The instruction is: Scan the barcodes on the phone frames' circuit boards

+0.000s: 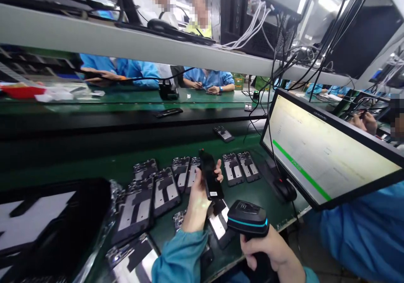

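Held up in my left hand (196, 203) is a dark smartphone (211, 174) with a small white label near its lower end; my thumb and fingers wrap its sides. A black barcode scanner (248, 216) with a lit blue stripe is gripped by its handle in my right hand (268, 247), pointing towards the phone. Several opened phone bodies (166, 190) with silver-grey and black insides lie on the green table around my left hand. Another opened phone body (221, 222) is partly hidden under my left wrist and the scanner.
A monitor (331, 148) at the right shows a green bar reading PASS, with a black mouse (285, 189) beside it. At the left stands a large black container (57, 228). Cables (274, 102) hang from a shelf (158, 49); co-workers in blue sleeves sit beyond.
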`<state>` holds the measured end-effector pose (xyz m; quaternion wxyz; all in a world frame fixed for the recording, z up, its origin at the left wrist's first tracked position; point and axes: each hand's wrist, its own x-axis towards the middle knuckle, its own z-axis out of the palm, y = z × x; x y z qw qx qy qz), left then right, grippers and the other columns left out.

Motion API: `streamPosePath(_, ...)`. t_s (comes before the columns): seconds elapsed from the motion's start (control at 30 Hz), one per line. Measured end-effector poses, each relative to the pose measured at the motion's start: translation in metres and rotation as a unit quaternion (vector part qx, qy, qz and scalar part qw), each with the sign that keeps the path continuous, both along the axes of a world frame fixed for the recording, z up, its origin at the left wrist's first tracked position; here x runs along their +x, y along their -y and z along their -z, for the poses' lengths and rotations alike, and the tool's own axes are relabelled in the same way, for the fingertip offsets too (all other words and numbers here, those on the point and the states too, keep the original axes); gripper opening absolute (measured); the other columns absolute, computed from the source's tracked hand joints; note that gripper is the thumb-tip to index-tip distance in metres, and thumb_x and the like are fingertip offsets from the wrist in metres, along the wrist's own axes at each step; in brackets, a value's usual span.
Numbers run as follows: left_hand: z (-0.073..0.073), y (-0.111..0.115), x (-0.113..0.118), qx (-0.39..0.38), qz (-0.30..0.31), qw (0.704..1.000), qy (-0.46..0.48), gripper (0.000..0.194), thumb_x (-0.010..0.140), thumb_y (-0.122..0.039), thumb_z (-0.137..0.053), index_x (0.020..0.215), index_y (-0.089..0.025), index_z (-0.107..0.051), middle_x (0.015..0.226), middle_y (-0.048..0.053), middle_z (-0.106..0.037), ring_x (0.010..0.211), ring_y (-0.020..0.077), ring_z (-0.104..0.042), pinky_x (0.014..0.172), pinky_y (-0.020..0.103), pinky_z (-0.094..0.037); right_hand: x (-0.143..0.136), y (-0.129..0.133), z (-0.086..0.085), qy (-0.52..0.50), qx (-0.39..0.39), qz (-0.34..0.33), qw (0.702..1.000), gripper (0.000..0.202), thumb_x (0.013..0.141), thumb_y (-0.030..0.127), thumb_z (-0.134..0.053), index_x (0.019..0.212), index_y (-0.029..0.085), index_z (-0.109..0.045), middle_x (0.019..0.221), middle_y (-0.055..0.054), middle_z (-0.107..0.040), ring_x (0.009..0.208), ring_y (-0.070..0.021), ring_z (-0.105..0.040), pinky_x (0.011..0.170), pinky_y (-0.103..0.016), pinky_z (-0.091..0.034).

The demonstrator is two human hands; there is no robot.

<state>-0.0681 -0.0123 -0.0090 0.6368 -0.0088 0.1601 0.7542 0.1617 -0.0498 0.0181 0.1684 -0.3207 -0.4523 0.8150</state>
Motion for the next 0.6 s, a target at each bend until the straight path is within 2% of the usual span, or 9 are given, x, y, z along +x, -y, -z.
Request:
streamPosePath(0.1, 0.001, -0.001, -0.003, 0.039, 0.008, 0.999, -0.021, 0.038, 0.094, -0.045, -0.054, 0.124, -0.022, -0.059, 0.098, 0.008, -0.061, 0.071, 0.0125, -0.056, 0.059, 0.024, -0.053, 0.002, 0.009, 0.003, 0.001, 0.002, 0.022, 1.000, 0.020, 0.058, 0.025, -0.078, 0.059, 0.013, -0.062, 0.037, 0.003, -0.053, 0.032, -0.0077, -0.043, 0.043, -0.021, -0.035)
streamPosePath(0.3, 0.001, 0.012, 0.003, 0.019, -0.025, 0.998, -0.057, 0.040, 0.088, -0.042, -0.058, 0.122, -0.022, -0.058, 0.104, 0.010, -0.057, 0.076, 0.0151, -0.054, 0.060, 0.028, -0.049, -0.004, 0.018, 0.000, -0.011, 0.008, 0.016, 1.000, 0.019, 0.061, 0.025, -0.077, 0.065, 0.013, -0.063, 0.041, 0.005, -0.051, 0.035, -0.0071, -0.042, 0.044, -0.021, -0.036)
streamPosePath(0.43, 0.005, 0.013, 0.003, 0.020, -0.016, 0.993, -0.114, 0.032, 0.088, -0.047, -0.055, 0.105, -0.019, -0.061, 0.099, 0.010, -0.053, 0.074, 0.0148, -0.049, 0.059, 0.027, -0.046, -0.007, 0.018, 0.000, -0.010, -0.011, -0.007, 1.000, 0.022, 0.065, 0.025, -0.079, 0.076, 0.013, -0.065, 0.052, 0.005, -0.053, 0.038, -0.0068, -0.045, 0.046, -0.022, -0.038)
streamPosePath(0.53, 0.009, 0.006, -0.009, 0.052, 0.019, 0.993, -0.102, 0.030, 0.087, -0.048, -0.058, 0.086, -0.018, -0.057, 0.088, 0.006, -0.048, 0.068, 0.0117, -0.043, 0.054, 0.023, -0.042, -0.008, 0.014, 0.000, -0.006, -0.025, -0.019, 0.999, 0.023, 0.066, 0.025, -0.080, 0.078, 0.013, -0.065, 0.053, 0.005, -0.052, 0.039, -0.0067, -0.044, 0.046, -0.022, -0.037)
streamPosePath(0.6, 0.012, 0.003, -0.018, 0.081, 0.044, 0.990, -0.102, 0.036, 0.085, -0.052, -0.061, 0.079, -0.018, -0.054, 0.081, 0.003, -0.045, 0.064, 0.0102, -0.041, 0.050, 0.021, -0.039, -0.008, 0.012, -0.003, -0.014, -0.033, -0.026, 0.999, 0.024, 0.066, 0.027, -0.080, 0.077, 0.014, -0.064, 0.053, 0.006, -0.051, 0.038, -0.0063, -0.041, 0.044, -0.022, -0.035)
